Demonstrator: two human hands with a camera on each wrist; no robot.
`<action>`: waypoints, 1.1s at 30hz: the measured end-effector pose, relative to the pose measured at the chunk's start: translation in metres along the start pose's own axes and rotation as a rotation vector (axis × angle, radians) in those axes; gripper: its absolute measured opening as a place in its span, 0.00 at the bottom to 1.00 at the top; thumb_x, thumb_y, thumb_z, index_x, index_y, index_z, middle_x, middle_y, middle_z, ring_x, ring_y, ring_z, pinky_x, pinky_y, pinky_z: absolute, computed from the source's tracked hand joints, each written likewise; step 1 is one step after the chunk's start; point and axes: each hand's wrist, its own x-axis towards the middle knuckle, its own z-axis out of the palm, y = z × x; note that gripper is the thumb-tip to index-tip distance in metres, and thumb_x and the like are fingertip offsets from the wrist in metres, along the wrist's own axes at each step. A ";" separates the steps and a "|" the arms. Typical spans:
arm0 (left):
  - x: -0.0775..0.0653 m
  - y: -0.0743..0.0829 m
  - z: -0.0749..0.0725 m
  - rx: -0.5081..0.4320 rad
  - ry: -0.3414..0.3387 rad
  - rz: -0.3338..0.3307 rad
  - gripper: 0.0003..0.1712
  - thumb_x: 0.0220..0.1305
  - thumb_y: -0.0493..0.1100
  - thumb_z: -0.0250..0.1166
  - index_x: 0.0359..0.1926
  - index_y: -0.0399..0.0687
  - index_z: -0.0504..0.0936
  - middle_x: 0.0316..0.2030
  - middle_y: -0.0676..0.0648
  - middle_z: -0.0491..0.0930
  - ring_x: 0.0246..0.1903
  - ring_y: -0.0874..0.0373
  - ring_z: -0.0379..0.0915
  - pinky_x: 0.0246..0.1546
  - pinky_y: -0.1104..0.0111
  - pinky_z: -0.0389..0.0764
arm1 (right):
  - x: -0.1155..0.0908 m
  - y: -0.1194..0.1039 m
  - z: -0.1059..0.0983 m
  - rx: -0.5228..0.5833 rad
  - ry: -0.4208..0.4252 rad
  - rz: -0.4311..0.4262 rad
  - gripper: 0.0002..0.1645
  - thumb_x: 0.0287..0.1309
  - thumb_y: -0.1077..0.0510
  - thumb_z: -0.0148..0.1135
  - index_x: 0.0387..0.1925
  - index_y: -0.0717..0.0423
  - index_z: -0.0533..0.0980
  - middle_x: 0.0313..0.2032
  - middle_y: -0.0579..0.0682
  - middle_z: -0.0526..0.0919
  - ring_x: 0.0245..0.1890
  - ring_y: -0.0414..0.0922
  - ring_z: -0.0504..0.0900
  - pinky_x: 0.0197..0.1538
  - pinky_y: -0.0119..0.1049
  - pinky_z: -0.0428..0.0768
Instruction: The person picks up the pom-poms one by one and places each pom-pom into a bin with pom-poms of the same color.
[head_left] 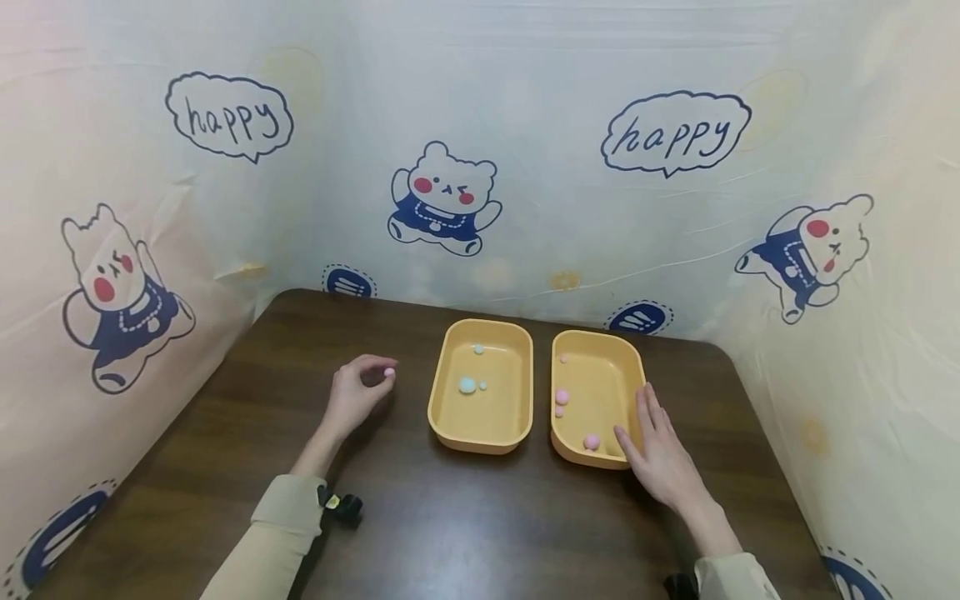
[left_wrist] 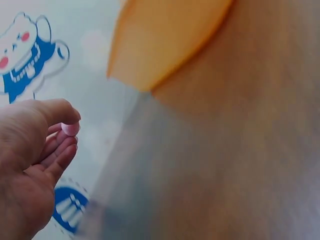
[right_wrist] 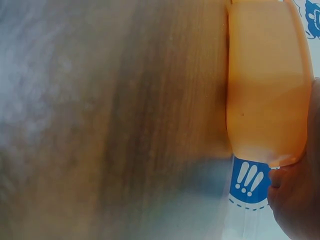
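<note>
Between thumb and fingertips my left hand [head_left: 356, 395] pinches a small pink ball [head_left: 389, 372], above the table left of the trays. The left wrist view also shows the pink ball [left_wrist: 70, 129] in the fingertips. My right hand [head_left: 664, 454] rests at the right side of the right yellow tray [head_left: 598, 340], fingers straight along its outer wall and thumb at the near rim. Several pink balls [head_left: 562, 397] of differing sizes lie in that tray. Pale blue balls [head_left: 467, 385], large and small, lie in the left yellow tray [head_left: 517, 417].
Both trays stand side by side on a dark wooden table [head_left: 465, 525], a narrow gap between them. A printed curtain [head_left: 540, 150] with bears and lettering encloses the table at the back and sides. A black wrist camera [head_left: 345, 508] sits at the left sleeve.
</note>
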 end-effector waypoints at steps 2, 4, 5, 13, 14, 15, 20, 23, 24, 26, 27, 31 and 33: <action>0.007 0.012 0.003 -0.025 -0.011 0.000 0.13 0.70 0.34 0.74 0.54 0.36 0.91 0.51 0.36 0.91 0.50 0.41 0.88 0.57 0.44 0.89 | 0.000 0.000 0.000 0.004 -0.004 0.003 0.55 0.84 0.34 0.47 0.89 0.60 0.37 0.90 0.64 0.36 0.86 0.73 0.47 0.84 0.71 0.55; 0.013 0.023 0.007 -0.048 -0.027 0.001 0.13 0.71 0.35 0.73 0.54 0.37 0.91 0.52 0.37 0.91 0.50 0.41 0.88 0.57 0.42 0.88 | 0.000 0.000 0.000 0.009 -0.012 0.007 0.55 0.84 0.33 0.47 0.89 0.60 0.37 0.90 0.64 0.35 0.87 0.72 0.47 0.85 0.71 0.53; 0.016 0.028 0.009 -0.056 -0.037 0.004 0.13 0.71 0.36 0.74 0.54 0.38 0.91 0.52 0.37 0.91 0.50 0.42 0.88 0.57 0.42 0.89 | -0.001 0.000 0.000 0.010 -0.015 0.010 0.55 0.84 0.33 0.47 0.89 0.60 0.37 0.90 0.64 0.35 0.87 0.73 0.46 0.85 0.71 0.53; 0.028 0.060 0.031 -0.098 -0.111 0.061 0.12 0.71 0.36 0.74 0.53 0.38 0.91 0.50 0.39 0.91 0.49 0.45 0.88 0.56 0.46 0.90 | -0.001 0.000 0.001 0.009 0.005 -0.003 0.55 0.84 0.35 0.48 0.89 0.62 0.38 0.89 0.65 0.37 0.86 0.74 0.47 0.84 0.71 0.54; 0.028 0.063 0.033 -0.094 -0.118 0.068 0.12 0.72 0.37 0.74 0.54 0.38 0.91 0.50 0.39 0.91 0.49 0.45 0.87 0.56 0.46 0.90 | -0.001 0.000 0.001 0.008 0.006 -0.005 0.54 0.84 0.35 0.48 0.89 0.62 0.39 0.89 0.65 0.37 0.86 0.74 0.48 0.84 0.71 0.55; 0.029 0.068 0.035 -0.094 -0.125 0.074 0.13 0.72 0.37 0.75 0.54 0.37 0.91 0.50 0.39 0.91 0.49 0.45 0.87 0.57 0.46 0.90 | -0.001 -0.001 0.000 0.009 0.007 -0.006 0.55 0.84 0.35 0.49 0.89 0.62 0.39 0.89 0.65 0.37 0.86 0.74 0.48 0.84 0.71 0.55; 0.029 0.095 0.054 -0.124 -0.187 0.118 0.13 0.72 0.38 0.75 0.53 0.36 0.91 0.50 0.39 0.92 0.50 0.44 0.87 0.59 0.43 0.87 | -0.003 -0.001 -0.001 -0.001 0.005 -0.005 0.54 0.85 0.35 0.48 0.89 0.63 0.39 0.89 0.66 0.37 0.86 0.75 0.49 0.84 0.72 0.56; 0.027 0.114 0.072 -0.141 -0.250 0.175 0.12 0.71 0.37 0.75 0.52 0.36 0.92 0.49 0.39 0.92 0.49 0.45 0.88 0.59 0.44 0.87 | -0.004 0.000 -0.002 -0.006 0.000 -0.001 0.54 0.85 0.35 0.48 0.89 0.62 0.38 0.89 0.65 0.37 0.86 0.75 0.48 0.84 0.72 0.55; 0.026 0.120 0.079 -0.144 -0.270 0.198 0.11 0.71 0.37 0.75 0.51 0.37 0.92 0.49 0.40 0.92 0.49 0.46 0.88 0.58 0.45 0.88 | -0.004 0.000 -0.002 -0.006 -0.001 -0.001 0.55 0.85 0.35 0.48 0.89 0.62 0.37 0.89 0.65 0.36 0.86 0.75 0.48 0.84 0.71 0.55; 0.024 0.131 0.091 -0.141 -0.304 0.248 0.10 0.71 0.36 0.74 0.50 0.38 0.93 0.48 0.41 0.92 0.47 0.49 0.88 0.56 0.48 0.89 | -0.004 0.000 -0.003 -0.005 0.000 -0.002 0.55 0.85 0.35 0.48 0.89 0.62 0.37 0.89 0.65 0.37 0.86 0.75 0.48 0.84 0.71 0.55; 0.024 0.135 0.097 -0.141 -0.314 0.276 0.09 0.71 0.36 0.74 0.49 0.37 0.93 0.47 0.41 0.92 0.46 0.49 0.87 0.55 0.49 0.89 | -0.004 0.000 -0.003 -0.004 0.001 -0.004 0.54 0.85 0.35 0.48 0.89 0.62 0.38 0.89 0.65 0.37 0.86 0.75 0.47 0.84 0.71 0.55; 0.025 0.148 0.114 -0.151 -0.332 0.315 0.08 0.70 0.36 0.74 0.47 0.39 0.93 0.43 0.43 0.92 0.43 0.53 0.86 0.52 0.57 0.90 | -0.003 -0.001 -0.003 0.003 0.000 -0.005 0.54 0.85 0.35 0.48 0.89 0.62 0.38 0.89 0.65 0.37 0.86 0.74 0.47 0.84 0.71 0.55; 0.026 0.151 0.118 -0.163 -0.344 0.306 0.08 0.70 0.36 0.73 0.47 0.39 0.93 0.42 0.43 0.91 0.43 0.54 0.86 0.52 0.57 0.89 | -0.003 -0.002 -0.003 0.006 -0.005 -0.002 0.55 0.85 0.35 0.48 0.89 0.62 0.38 0.89 0.65 0.36 0.86 0.74 0.47 0.84 0.71 0.54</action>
